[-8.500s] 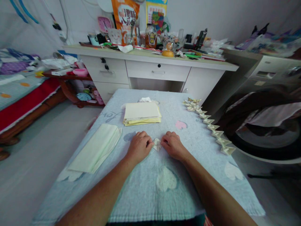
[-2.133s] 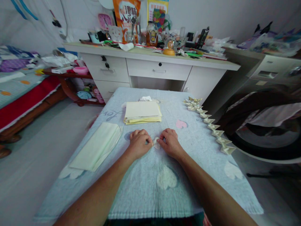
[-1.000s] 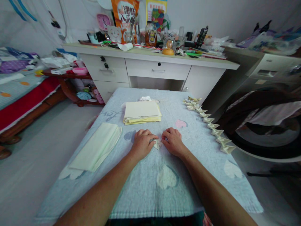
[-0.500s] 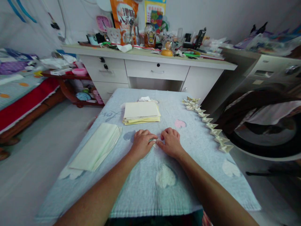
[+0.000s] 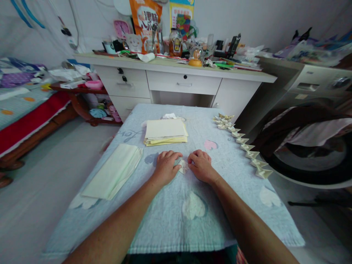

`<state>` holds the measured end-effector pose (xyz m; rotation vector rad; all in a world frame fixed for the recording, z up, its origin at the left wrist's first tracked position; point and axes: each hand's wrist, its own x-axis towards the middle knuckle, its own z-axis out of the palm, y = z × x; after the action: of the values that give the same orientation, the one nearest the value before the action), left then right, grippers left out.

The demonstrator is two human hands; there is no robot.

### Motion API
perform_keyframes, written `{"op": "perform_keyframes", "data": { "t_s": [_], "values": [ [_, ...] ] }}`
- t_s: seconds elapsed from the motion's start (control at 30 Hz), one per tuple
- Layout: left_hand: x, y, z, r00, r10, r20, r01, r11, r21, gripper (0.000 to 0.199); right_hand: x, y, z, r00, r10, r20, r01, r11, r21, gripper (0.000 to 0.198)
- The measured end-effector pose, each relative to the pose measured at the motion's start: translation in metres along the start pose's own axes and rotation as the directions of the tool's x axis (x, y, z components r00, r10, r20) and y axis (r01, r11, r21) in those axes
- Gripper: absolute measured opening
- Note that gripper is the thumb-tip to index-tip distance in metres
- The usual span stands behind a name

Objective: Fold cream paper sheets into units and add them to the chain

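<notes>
Between my hands a small piece of folded paper (image 5: 183,167) lies on the cloth-covered table. My left hand (image 5: 167,164) is closed on the paper's left edge, thumb and forefinger at it. My right hand (image 5: 200,165) has its fingertips pinched at the right edge of the same paper. Beyond them sits a stack of cream and yellow paper sheets (image 5: 165,129). To the left lies a pale green folded pile of paper (image 5: 112,172). A row of folded paper boats (image 5: 247,147) runs down the table's right side.
The blue cloth (image 5: 159,220) with heart shapes covers the table. Behind it stands a white desk (image 5: 176,80) crowded with a jar (image 5: 175,43), an orange bag (image 5: 145,22) and other items. A washing machine (image 5: 308,121) is at the right, a bed (image 5: 30,110) at the left.
My right thumb has drawn back from the middle, so the hands are slightly farther apart. More of the small folded paper shows between them.
</notes>
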<state>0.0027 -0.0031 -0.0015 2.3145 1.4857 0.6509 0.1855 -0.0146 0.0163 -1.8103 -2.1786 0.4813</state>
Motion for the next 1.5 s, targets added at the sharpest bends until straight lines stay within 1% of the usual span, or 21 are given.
{"op": "perform_keyframes", "data": {
  "t_s": [0.07, 0.13, 0.23, 0.3, 0.43, 0.57, 0.73, 0.8, 0.83, 0.9, 1.0, 1.07, 1.13, 1.27, 1.33, 1.4, 1.5],
  "values": [
    [0.000, 0.001, 0.000, 1.000, 0.006, -0.002, -0.006, 1.000, 0.011, 0.036, -0.001, 0.002, 0.002, 0.999, -0.031, -0.018, 0.031, 1.000, 0.004, 0.010],
    [0.000, 0.001, 0.000, 1.000, 0.010, 0.008, -0.011, 1.000, 0.023, 0.033, -0.003, 0.005, 0.004, 0.996, -0.077, -0.047, 0.077, 0.997, -0.001, 0.008],
    [0.000, 0.002, 0.000, 1.000, 0.023, 0.012, -0.024, 1.000, 0.017, 0.029, -0.005, 0.007, 0.009, 0.988, -0.130, -0.085, 0.128, 0.992, -0.021, 0.021],
    [0.000, 0.002, 0.000, 0.999, 0.046, 0.006, -0.046, 0.999, -0.010, 0.028, -0.005, 0.006, 0.010, 0.983, -0.154, -0.096, 0.152, 0.988, -0.028, 0.024],
    [0.001, 0.005, -0.002, 0.997, 0.080, -0.006, -0.081, 0.991, -0.110, 0.020, -0.004, 0.004, 0.010, 0.978, -0.182, -0.104, 0.184, 0.983, 0.006, 0.019],
    [0.001, 0.010, -0.006, 0.998, 0.065, -0.014, -0.067, 0.964, -0.258, 0.013, -0.004, 0.003, 0.006, 0.970, -0.208, -0.123, 0.220, 0.972, 0.087, 0.011],
    [-0.001, 0.009, -0.012, 1.000, 0.002, -0.031, -0.015, 0.912, -0.411, 0.022, -0.004, 0.002, 0.001, 0.949, -0.259, -0.179, 0.296, 0.928, 0.227, 0.011],
    [-0.001, 0.008, -0.012, 0.998, -0.055, -0.026, 0.035, 0.867, -0.497, 0.019, -0.004, 0.002, 0.000, 0.942, -0.263, -0.207, 0.315, 0.907, 0.279, 0.014],
    [-0.001, 0.007, -0.011, 0.996, -0.088, -0.017, 0.064, 0.831, -0.553, 0.018, -0.004, 0.002, 0.001, 0.939, -0.265, -0.219, 0.324, 0.897, 0.301, 0.015],
    [0.000, 0.006, -0.009, 0.990, -0.138, 0.020, 0.115, 0.730, -0.674, 0.017, -0.003, 0.001, 0.001, 0.937, -0.265, -0.229, 0.332, 0.880, 0.340, 0.017],
    [0.000, 0.007, -0.004, 0.983, -0.164, 0.087, 0.167, 0.575, -0.801, 0.017, -0.003, -0.001, 0.000, 0.944, -0.252, -0.214, 0.320, 0.861, 0.394, 0.017],
    [0.000, 0.008, -0.003, 0.981, -0.156, 0.119, 0.185, 0.532, -0.827, 0.017, -0.003, -0.002, -0.002, 0.947, -0.244, -0.209, 0.313, 0.848, 0.427, 0.017],
    [-0.001, 0.009, -0.004, 0.982, -0.142, 0.122, 0.181, 0.553, -0.813, 0.016, -0.003, -0.003, -0.004, 0.947, -0.242, -0.211, 0.314, 0.836, 0.450, 0.018],
    [-0.002, 0.011, -0.010, 0.990, -0.112, 0.088, 0.141, 0.703, -0.697, 0.012, -0.004, -0.002, -0.007, 0.940, -0.277, -0.198, 0.339, 0.821, 0.461, 0.021],
    [-0.002, 0.011, -0.011, 0.994, -0.088, 0.058, 0.105, 0.748, -0.656, 0.010, -0.004, -0.002, -0.007, 0.935, -0.298, -0.190, 0.353, 0.816, 0.458, 0.022],
    [-0.001, 0.011, -0.011, 0.996, -0.076, 0.053, 0.092, 0.727, -0.680, 0.012, -0.004, -0.002, -0.005, 0.933, -0.300, -0.199, 0.359, 0.807, 0.468, 0.023],
    [-0.001, 0.012, -0.009, 0.989, -0.114, 0.096, 0.146, 0.613, -0.776, 0.015, -0.004, -0.003, -0.003, 0.947, -0.245, -0.208, 0.320, 0.774, 0.546, 0.023]
  ]
}}
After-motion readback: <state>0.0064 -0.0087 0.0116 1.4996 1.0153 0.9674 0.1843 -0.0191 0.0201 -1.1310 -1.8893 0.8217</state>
